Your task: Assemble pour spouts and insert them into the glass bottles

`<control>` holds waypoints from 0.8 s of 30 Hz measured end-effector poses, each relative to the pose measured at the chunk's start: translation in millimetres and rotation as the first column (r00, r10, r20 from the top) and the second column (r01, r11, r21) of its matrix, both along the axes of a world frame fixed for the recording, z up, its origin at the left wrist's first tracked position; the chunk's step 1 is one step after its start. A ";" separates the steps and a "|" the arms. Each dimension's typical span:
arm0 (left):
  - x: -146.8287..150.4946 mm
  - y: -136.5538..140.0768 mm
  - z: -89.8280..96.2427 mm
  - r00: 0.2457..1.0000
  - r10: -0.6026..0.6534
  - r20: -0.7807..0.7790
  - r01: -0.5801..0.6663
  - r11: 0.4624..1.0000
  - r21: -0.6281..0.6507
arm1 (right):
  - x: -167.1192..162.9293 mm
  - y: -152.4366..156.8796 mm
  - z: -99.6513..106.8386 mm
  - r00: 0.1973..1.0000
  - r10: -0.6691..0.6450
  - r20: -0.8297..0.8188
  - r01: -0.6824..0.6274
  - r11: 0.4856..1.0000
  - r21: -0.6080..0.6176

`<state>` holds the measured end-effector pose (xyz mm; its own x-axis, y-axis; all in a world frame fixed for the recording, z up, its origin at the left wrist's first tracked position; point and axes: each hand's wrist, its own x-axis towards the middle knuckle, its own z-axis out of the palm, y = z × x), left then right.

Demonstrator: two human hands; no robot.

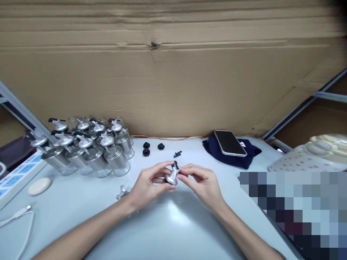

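A silver pour spout (171,179) with a black flip lever is held above the middle of the table. My left hand (148,186) grips its round base between thumb and fingers. From the other side, my right hand (202,183) pinches at the black lever near the top; its fingertips partly cover that piece. Beyond the hands lie a small black lever piece (178,154) and several round black stoppers (161,146). Beside my left wrist rests more silver spout hardware (123,190), partly hidden by the forearm.
Several glass bottles (117,160) with metal sleeves and spouts crowd the back left. A power strip (21,177), white oval object (39,186) and white cable (23,211) lie left. A phone (230,143) rests on dark blue cloth (251,153); cardboard (173,90) stands behind.
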<state>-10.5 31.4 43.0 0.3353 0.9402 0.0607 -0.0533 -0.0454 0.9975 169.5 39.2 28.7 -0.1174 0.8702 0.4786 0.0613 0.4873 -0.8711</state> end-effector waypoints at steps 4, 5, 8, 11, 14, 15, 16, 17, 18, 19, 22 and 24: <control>1.4 -0.2 2.7 0.999 0.021 0.045 -0.018 0.997 -0.069 | 0.0 -1.6 0.7 0.997 -0.010 0.071 0.006 0.998 0.065; 1.6 0.1 2.4 0.998 0.026 0.053 -0.021 0.997 -0.078 | 0.1 -1.9 1.0 0.996 -0.006 0.088 0.000 0.998 0.067; 2.1 1.1 0.1 0.998 0.045 0.034 -0.043 0.997 -0.065 | 0.8 -2.5 2.7 0.994 0.005 0.108 -0.009 0.999 0.034; 2.2 1.8 -0.1 0.996 0.043 -0.079 -0.040 0.998 0.045 | 1.2 -2.1 5.5 0.995 -0.002 0.096 0.010 0.996 -0.087; 0.3 2.9 3.4 0.969 0.049 -0.243 0.003 0.978 0.208 | -0.6 -1.3 9.1 0.998 -0.032 0.051 0.043 0.972 -0.231; -0.9 3.3 4.7 0.957 0.061 -0.283 0.013 0.968 0.252 | -1.9 -1.1 10.4 0.999 -0.040 0.031 0.047 0.962 -0.269; -2.2 3.7 5.8 0.948 0.071 -0.310 0.025 0.956 0.293 | -3.6 -0.9 11.9 0.999 -0.040 0.009 0.041 0.953 -0.300; -3.6 4.0 6.6 0.942 0.078 -0.327 0.037 0.943 0.331 | -5.7 -0.9 13.6 0.999 -0.029 -0.013 0.023 0.945 -0.326; -5.0 4.1 6.9 0.938 0.084 -0.338 0.049 0.929 0.366 | -8.0 -0.9 15.6 0.999 -0.007 -0.033 -0.004 0.938 -0.345; -6.4 4.1 7.0 0.933 0.089 -0.349 0.063 0.914 0.400 | -10.4 -0.9 18.1 0.999 0.024 -0.045 -0.038 0.933 -0.358; -10.8 2.4 9.5 0.893 0.125 -0.432 0.127 0.852 0.509 | -17.1 -0.9 28.3 0.993 0.114 -0.021 -0.114 0.925 -0.363; -16.1 1.0 18.5 0.831 0.187 -0.524 0.190 0.790 0.583 | -19.9 -0.2 35.7 0.992 0.126 0.002 -0.118 0.931 -0.346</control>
<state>-26.6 32.3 61.5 0.4886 0.7703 0.4098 0.4693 -0.6280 0.6208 149.6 38.9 64.4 -0.2405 0.9593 0.1478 0.0432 0.1627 -0.9857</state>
